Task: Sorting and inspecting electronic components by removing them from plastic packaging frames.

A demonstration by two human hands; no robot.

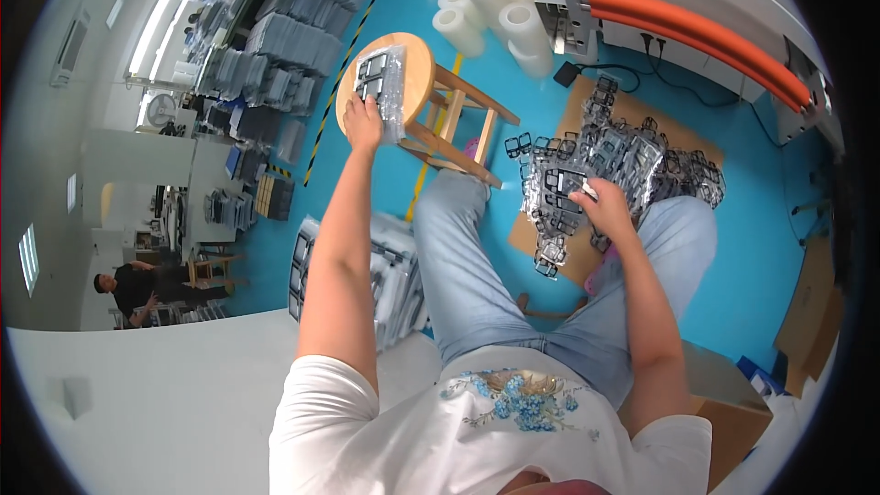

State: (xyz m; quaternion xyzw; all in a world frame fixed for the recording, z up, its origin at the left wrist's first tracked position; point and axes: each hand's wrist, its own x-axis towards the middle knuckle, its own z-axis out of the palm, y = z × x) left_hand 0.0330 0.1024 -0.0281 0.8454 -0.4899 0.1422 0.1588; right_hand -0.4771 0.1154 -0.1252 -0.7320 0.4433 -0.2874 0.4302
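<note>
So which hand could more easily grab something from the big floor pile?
Probably the right hand: it's at the pile of black frames, while the left hand is over at the stool, touching a clear plastic packet.

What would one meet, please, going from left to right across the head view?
Person in a black shirt → left hand on a bagged part → white rolls → right hand → brown cardboard near the right rim.

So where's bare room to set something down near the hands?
Blue floor shows right of the bagged-parts pile, and between the stool and white rolls. On the stool, only thin wood margins beside the wrapped pack under the left hand. Crowded: the cardboard, mostly under the pile at the right hand.
</note>
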